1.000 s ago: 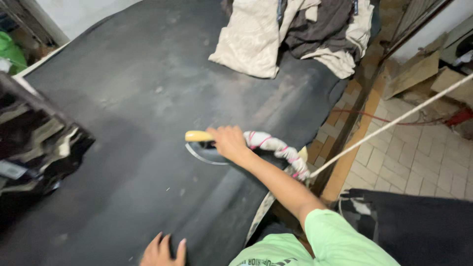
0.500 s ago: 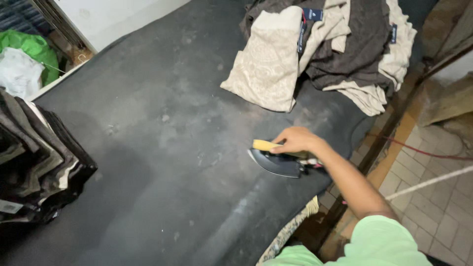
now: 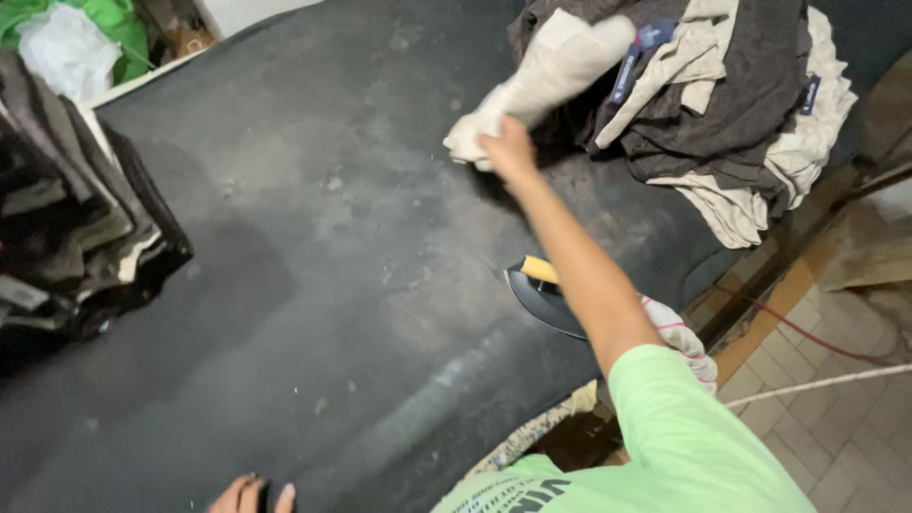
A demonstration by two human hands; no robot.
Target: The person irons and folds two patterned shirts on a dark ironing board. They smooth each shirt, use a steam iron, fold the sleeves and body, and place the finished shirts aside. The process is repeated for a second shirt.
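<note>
My right hand (image 3: 506, 148) reaches across the dark padded table (image 3: 313, 237) and grips the end of a beige garment (image 3: 546, 76), lifting it off the heap of beige and dark brown clothes (image 3: 722, 104) at the far right. Under my forearm a dark iron with a yellow handle (image 3: 543, 290) rests flat near the table's right edge, a cloth wrapped round its rear. My left hand (image 3: 249, 496) shows only its fingertips at the bottom edge, resting on the table with nothing visible in it.
A stack of folded dark and beige clothes (image 3: 66, 209) sits at the table's left side. A green bag with white cloth (image 3: 76, 38) lies beyond the top left corner. Tiled floor (image 3: 836, 418) with a white cord and a red cord lies to the right.
My right hand has let go of the iron's handle, moved up to the clothes heap and taken hold of the beige garment. The iron stays on the table.
</note>
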